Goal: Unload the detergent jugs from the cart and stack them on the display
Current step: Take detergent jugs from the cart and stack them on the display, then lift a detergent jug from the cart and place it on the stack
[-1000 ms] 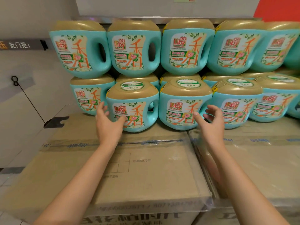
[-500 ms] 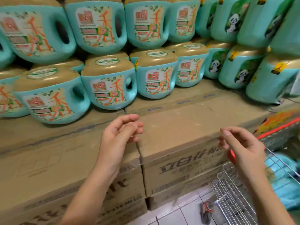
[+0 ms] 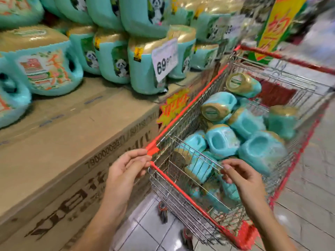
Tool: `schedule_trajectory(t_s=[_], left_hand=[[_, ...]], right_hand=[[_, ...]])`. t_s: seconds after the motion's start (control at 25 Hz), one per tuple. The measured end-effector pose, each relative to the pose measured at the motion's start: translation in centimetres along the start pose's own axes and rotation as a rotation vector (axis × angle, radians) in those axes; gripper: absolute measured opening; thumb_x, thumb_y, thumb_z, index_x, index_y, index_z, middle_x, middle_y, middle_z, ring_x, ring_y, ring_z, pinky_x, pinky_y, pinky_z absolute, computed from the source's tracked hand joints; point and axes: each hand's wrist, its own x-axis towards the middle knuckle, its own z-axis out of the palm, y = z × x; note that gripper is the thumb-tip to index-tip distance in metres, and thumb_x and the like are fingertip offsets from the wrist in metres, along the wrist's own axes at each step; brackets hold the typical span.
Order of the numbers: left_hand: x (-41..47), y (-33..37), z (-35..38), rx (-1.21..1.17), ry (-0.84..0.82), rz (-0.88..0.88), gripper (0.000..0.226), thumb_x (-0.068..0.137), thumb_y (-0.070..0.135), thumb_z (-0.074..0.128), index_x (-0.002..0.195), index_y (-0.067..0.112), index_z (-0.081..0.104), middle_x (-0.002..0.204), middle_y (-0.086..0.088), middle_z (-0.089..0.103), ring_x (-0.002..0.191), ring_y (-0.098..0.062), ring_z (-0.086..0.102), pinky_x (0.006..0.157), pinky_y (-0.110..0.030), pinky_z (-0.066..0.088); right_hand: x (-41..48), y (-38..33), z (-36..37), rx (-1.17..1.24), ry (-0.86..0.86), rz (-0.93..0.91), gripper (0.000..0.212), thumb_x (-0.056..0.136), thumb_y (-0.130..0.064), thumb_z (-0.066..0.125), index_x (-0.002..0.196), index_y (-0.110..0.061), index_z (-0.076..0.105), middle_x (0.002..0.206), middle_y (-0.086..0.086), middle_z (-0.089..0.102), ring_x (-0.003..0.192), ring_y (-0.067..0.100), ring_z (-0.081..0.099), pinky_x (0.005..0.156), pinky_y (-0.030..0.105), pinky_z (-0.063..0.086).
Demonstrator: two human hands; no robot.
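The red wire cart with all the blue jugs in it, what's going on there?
A person is restocking a shop display. The left hand and right hand hover empty at the near end of the red-rimmed wire shopping cart, where turquoise plastic detergent jugs with gold caps lie jumbled. Matching stacked jugs stand on brown cardboard cartons beside it.
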Motion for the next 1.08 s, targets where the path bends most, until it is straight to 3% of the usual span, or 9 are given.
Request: schedule_trajectory(t_s=[0.32, 0.44, 0.52, 0.68, 0.84, 0.92, 1.0, 1.08], left_hand=[[12.9, -1.6, 12.0, 0.083, -0.341, -0.092, 0.019, 0.09, 0.0, 0.058, 0.093, 0.015, 0.069, 0.079, 0.002, 0.075, 0.071, -0.004, 0.066, 0.063, -0.015, 0.049], [17.4, -3.4, 18.0, 0.152, -0.505, -0.155, 0.017, 0.09, 0.003, 0.06, 0.091, 0.018, 0.068, 0.082, -0.002, 0.072, 0.073, -0.009, 0.063, 0.068, -0.023, 0.045], [19.7, -5.4, 22.2, 0.215, -0.603, -0.192, 0.015, 0.09, 0.006, 0.061, 0.093, 0.02, 0.066, 0.085, -0.003, 0.069, 0.076, -0.009, 0.062, 0.068, -0.023, 0.043], [22.0, -12.0, 30.2, 0.456, -0.79, -0.271, 0.022, 0.091, 0.015, 0.062, 0.112, 0.021, 0.061, 0.101, -0.004, 0.064, 0.093, -0.017, 0.059, 0.078, -0.027, 0.044], [21.8, -19.8, 33.8, 0.747, -0.892, -0.386, 0.053, 0.091, 0.033, 0.062, 0.139, 0.019, 0.045, 0.125, -0.013, 0.059, 0.114, -0.028, 0.057, 0.099, -0.035, 0.045], [21.2, -22.5, 34.4, 0.721, -0.912, -0.414, 0.053, 0.088, 0.042, 0.064, 0.135, 0.022, 0.048, 0.119, -0.005, 0.062, 0.103, -0.02, 0.06, 0.089, -0.032, 0.048], [20.9, -24.0, 35.1, 0.708, -0.89, -0.351, 0.042, 0.083, 0.051, 0.068, 0.118, 0.028, 0.057, 0.109, 0.004, 0.066, 0.091, -0.011, 0.061, 0.073, -0.025, 0.046], [20.9, -24.8, 35.7, 0.75, -0.863, -0.274, 0.032, 0.082, 0.052, 0.067, 0.106, 0.031, 0.059, 0.1, 0.008, 0.065, 0.086, -0.01, 0.06, 0.068, -0.025, 0.043]], right_hand=[[7.3, 2.8, -4.8, -0.04, 0.38, 0.127, 0.026, 0.088, 0.005, 0.061, 0.079, -0.019, 0.065, 0.064, -0.006, 0.063, 0.055, 0.004, 0.056, 0.055, 0.014, 0.045], [10.4, 4.3, -6.4, -0.084, 0.568, 0.166, 0.018, 0.089, 0.002, 0.061, 0.091, -0.016, 0.062, 0.08, 0.004, 0.061, 0.071, 0.015, 0.055, 0.069, 0.029, 0.046], [12.1, 5.4, -7.1, -0.158, 0.65, 0.213, 0.021, 0.087, -0.001, 0.063, 0.105, -0.012, 0.061, 0.093, 0.006, 0.061, 0.082, 0.018, 0.056, 0.078, 0.031, 0.046], [14.3, 8.5, -8.3, -0.174, 0.824, 0.393, 0.039, 0.088, -0.01, 0.06, 0.125, -0.015, 0.049, 0.105, -0.001, 0.058, 0.088, 0.012, 0.057, 0.075, 0.027, 0.05], [16.0, 12.5, -10.1, -0.088, 0.923, 0.591, 0.04, 0.091, -0.01, 0.054, 0.129, -0.014, 0.041, 0.116, 0.006, 0.06, 0.095, 0.023, 0.062, 0.078, 0.039, 0.056], [16.2, 13.9, -10.6, 0.014, 0.945, 0.63, 0.037, 0.093, -0.013, 0.054, 0.128, -0.015, 0.041, 0.114, 0.007, 0.062, 0.096, 0.026, 0.064, 0.08, 0.042, 0.056], [16.0, 15.2, -10.8, 0.039, 0.94, 0.598, 0.034, 0.095, -0.019, 0.054, 0.127, -0.014, 0.046, 0.116, 0.009, 0.064, 0.1, 0.028, 0.064, 0.09, 0.048, 0.053], [15.6, 15.8, -10.9, 0.048, 0.934, 0.554, 0.033, 0.094, -0.022, 0.057, 0.125, -0.012, 0.052, 0.115, 0.008, 0.066, 0.1, 0.024, 0.065, 0.091, 0.045, 0.053]])
